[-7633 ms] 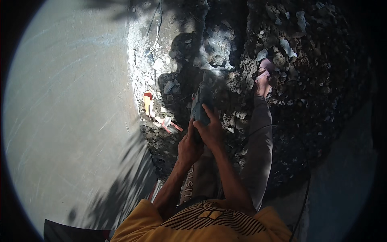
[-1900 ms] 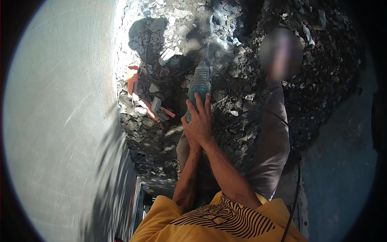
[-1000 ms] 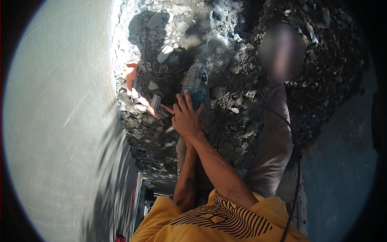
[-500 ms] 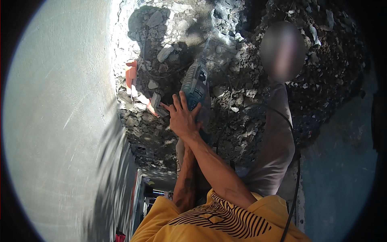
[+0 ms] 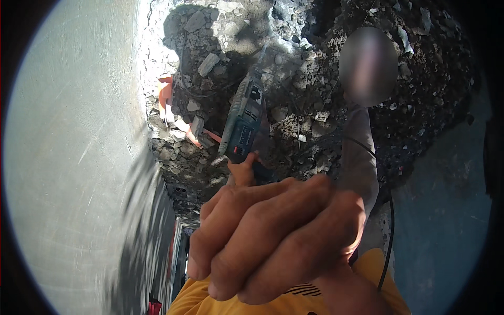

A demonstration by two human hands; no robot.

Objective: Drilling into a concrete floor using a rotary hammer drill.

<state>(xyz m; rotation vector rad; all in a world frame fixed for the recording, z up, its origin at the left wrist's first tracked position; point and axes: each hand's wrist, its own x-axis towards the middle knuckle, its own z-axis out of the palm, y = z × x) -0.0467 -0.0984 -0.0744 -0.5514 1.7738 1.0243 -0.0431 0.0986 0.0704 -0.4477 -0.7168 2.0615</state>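
Half a second ago the right hand (image 5: 278, 231) lay spread across the drill (image 5: 244, 118); now it is off the tool and raised close to the camera, filling the lower middle of the view and hiding much of the shirt (image 5: 202, 300). Its fingers are bent and lie side by side, knuckles up, tips pointing down and to the left. The palm is out of sight, so I cannot tell how tightly it is curled or whether it has hold of anything.

The left hand (image 5: 242, 172) is closed round the rear end of the drill, a finger showing over the casing; the rest of its grip is covered by the raised right hand. With the right hand gone, more of the drill's blue-green body is bare. The drill sits a little further left in the view and leans, rear end toward the person. Its bit (image 5: 262, 52) points away, up and slightly right, over the rubble (image 5: 315, 128), near a pale broken patch (image 5: 286, 26); whether the tip touches is unclear.

Left of the drill, an orange piece (image 5: 165, 89) lies near the wall (image 5: 79, 131), as before, with a pale stone (image 5: 209, 64) between it and the bit. On the right, a black cable (image 5: 391, 226) hangs beside the leg (image 5: 361, 152), whose far end is blurred.
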